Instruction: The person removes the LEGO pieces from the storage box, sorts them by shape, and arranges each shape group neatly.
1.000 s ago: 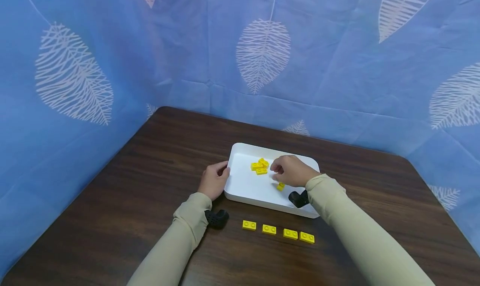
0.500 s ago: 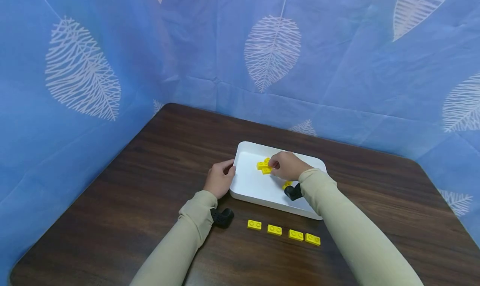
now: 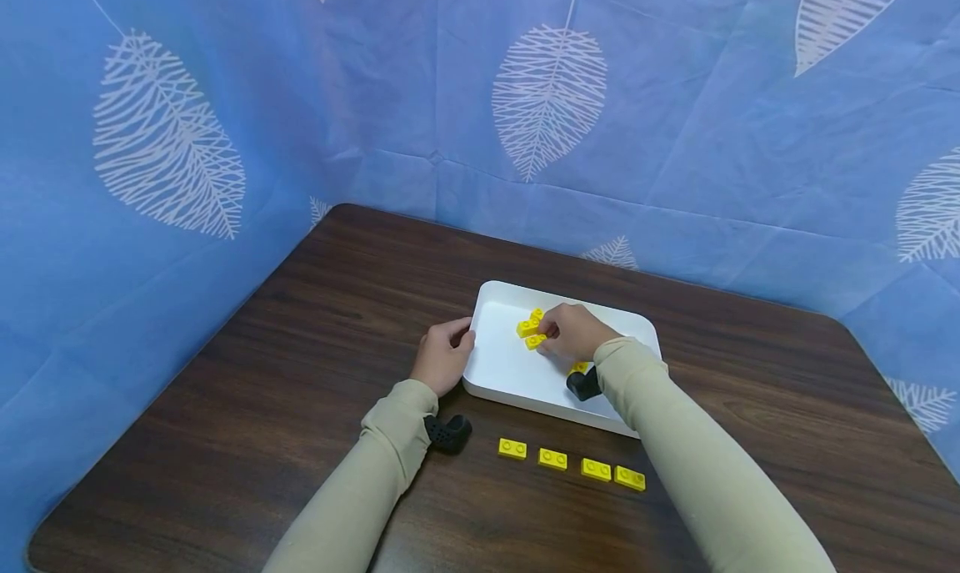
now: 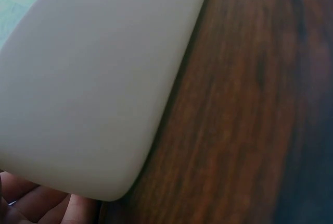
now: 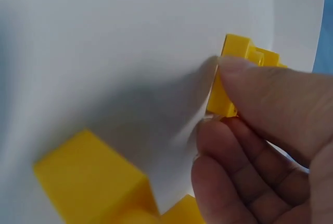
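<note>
In the head view, my left hand [image 3: 441, 358] grips the left edge of a white tray [image 3: 495, 381]; its fingers show beneath the tray corner in the left wrist view. Inside the tray, my right hand [image 3: 576, 337] pinches a small yellow toy brick [image 3: 534, 342] between thumb and curled fingers. The right wrist view shows the thumb lying across this brick [image 5: 221, 98], hiding part of it. Two more yellow bricks [image 3: 527, 329] lie close behind it. Another yellow brick [image 3: 580, 367] sits in the tray below the right wrist, partly covered by the wrist camera.
Several two-stud yellow bricks [image 3: 552, 459] lie in a spaced row on the dark wooden table [image 3: 360, 306], in front of the tray. Blue cloth [image 3: 375, 72] with white leaf prints hangs behind and to the left.
My right hand has moved left across the tray to the brick cluster, and its fingers have closed on the nearest brick. My left hand stays at the tray edge. The head view has shifted slightly.
</note>
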Action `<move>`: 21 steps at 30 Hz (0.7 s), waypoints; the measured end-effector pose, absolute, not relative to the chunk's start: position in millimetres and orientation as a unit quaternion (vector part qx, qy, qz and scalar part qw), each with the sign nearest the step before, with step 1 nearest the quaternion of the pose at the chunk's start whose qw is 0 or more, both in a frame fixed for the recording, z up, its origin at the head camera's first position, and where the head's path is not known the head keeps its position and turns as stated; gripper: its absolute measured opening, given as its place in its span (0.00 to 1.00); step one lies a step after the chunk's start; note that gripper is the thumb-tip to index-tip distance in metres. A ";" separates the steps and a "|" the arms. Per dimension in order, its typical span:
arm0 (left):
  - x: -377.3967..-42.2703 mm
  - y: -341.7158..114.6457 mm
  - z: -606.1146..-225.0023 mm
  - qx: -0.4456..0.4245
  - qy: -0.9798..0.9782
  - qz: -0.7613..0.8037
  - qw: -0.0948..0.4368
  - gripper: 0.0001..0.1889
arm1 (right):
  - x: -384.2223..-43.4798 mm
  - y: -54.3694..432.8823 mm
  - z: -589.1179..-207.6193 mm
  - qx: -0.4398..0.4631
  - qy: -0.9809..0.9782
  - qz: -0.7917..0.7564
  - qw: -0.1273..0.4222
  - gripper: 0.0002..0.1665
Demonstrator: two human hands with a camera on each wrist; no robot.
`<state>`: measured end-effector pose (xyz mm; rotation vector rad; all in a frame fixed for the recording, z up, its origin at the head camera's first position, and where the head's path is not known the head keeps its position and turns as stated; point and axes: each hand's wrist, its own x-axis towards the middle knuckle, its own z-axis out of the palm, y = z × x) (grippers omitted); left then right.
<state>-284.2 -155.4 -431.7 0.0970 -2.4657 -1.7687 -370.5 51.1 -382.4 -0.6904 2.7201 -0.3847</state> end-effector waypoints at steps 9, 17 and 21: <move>-284.1 -150.5 -431.0 0.038 -0.812 -0.581 0.045 0.19 | -364.8 55.4 -381.8 -0.223 0.954 -0.128 0.157 0.11; -283.8 -153.2 -431.6 0.036 -0.809 -0.584 0.051 0.20 | -358.0 65.0 -372.0 -0.215 0.956 -0.122 0.158 0.08; -284.3 -154.9 -434.9 0.038 -0.810 -0.583 0.054 0.19 | -354.2 74.4 -369.2 -0.225 0.954 -0.127 0.154 0.08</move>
